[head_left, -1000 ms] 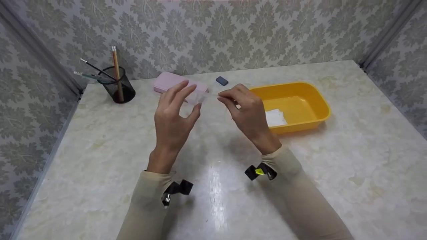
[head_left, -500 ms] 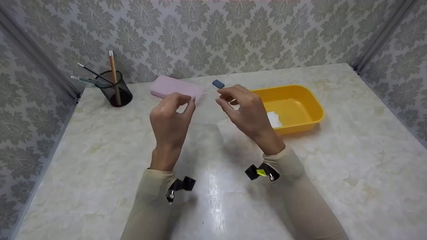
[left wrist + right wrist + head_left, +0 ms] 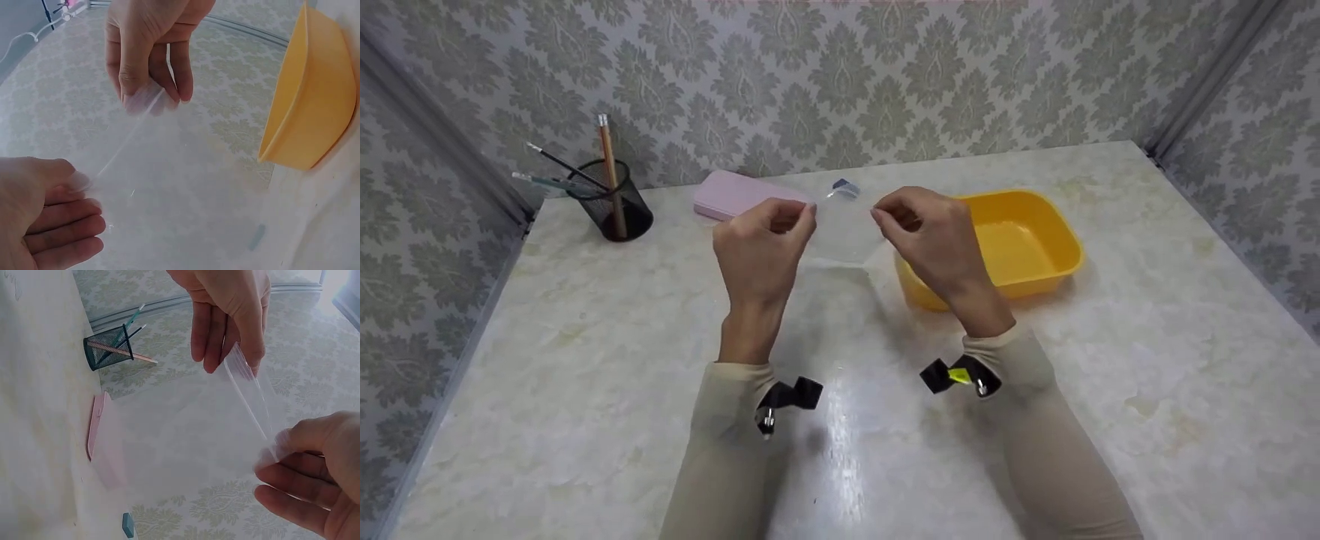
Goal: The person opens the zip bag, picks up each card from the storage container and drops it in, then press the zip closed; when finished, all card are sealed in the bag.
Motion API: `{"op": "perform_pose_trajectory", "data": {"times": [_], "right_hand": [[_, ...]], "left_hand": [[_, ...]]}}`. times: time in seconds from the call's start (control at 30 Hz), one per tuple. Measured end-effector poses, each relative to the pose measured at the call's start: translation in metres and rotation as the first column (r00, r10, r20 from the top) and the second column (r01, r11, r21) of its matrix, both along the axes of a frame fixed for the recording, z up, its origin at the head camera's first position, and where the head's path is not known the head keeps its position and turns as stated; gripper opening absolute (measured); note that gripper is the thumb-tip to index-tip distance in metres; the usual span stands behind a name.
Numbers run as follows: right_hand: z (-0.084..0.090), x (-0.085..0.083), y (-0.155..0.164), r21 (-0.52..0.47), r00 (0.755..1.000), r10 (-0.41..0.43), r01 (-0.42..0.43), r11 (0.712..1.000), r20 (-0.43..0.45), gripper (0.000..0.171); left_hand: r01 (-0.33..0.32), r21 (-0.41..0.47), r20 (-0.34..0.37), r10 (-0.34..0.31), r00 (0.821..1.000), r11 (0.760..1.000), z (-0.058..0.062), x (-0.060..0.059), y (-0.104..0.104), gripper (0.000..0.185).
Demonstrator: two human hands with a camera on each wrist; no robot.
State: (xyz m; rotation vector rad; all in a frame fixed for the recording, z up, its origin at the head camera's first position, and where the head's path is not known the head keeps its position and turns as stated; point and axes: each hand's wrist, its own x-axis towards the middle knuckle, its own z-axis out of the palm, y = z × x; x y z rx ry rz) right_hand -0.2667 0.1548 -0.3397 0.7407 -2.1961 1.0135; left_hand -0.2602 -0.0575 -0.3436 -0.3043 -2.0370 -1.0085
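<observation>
A clear plastic bag is held at the upper centre of the head view, its edge pinched by the left hand and the right hand. A yellow tub is seen right of centre.

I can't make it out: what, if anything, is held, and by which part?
A clear plastic bag; left hand and right hand pinch near opposite ends of one edge.

No text, label, brand, number or sign is readable in any view.
</observation>
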Motion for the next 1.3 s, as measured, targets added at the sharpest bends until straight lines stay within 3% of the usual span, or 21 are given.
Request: {"op": "perform_pose_trajectory", "data": {"times": [0.2,0.5,0.7,0.9,1.03,1.3], "right_hand": [[-0.001,-0.005,0.004,-0.008,0.998,-0.060,0.060,0.998,-0.022,0.013],[-0.003,-0.003,0.019,-0.048,0.989,0.025,-0.019,0.999,0.143,0.015],[0.014,-0.011,0.040,-0.022,0.933,0.084,-0.082,0.996,0.350,0.023],[0.025,-0.038,0.077,0.118,0.914,0.000,-0.053,0.992,0.407,0.024],[0.016,-0.056,0.097,0.187,0.885,-0.053,-0.039,0.982,0.463,0.023],[-0.017,-0.083,0.112,0.224,0.785,-0.091,-0.062,0.973,0.612,0.029]], "left_hand": [[0.054,-0.056,0.059,-0.051,0.997,0.997,-0.002,0.001,0.003,0.012],[-0.019,-0.092,-0.014,0.018,1.000,0.996,-0.012,0.001,0.006,0.015],[-0.071,-0.065,-0.067,0.066,0.996,0.995,-0.013,0.002,0.004,0.013],[-0.078,-0.071,-0.082,0.072,0.994,0.994,-0.010,0.002,0.002,0.015],[-0.085,-0.077,-0.082,0.078,0.994,0.993,-0.010,0.002,0.001,0.015],[-0.082,-0.078,-0.073,0.076,0.994,0.994,-0.011,0.002,-0.002,0.014]]}}
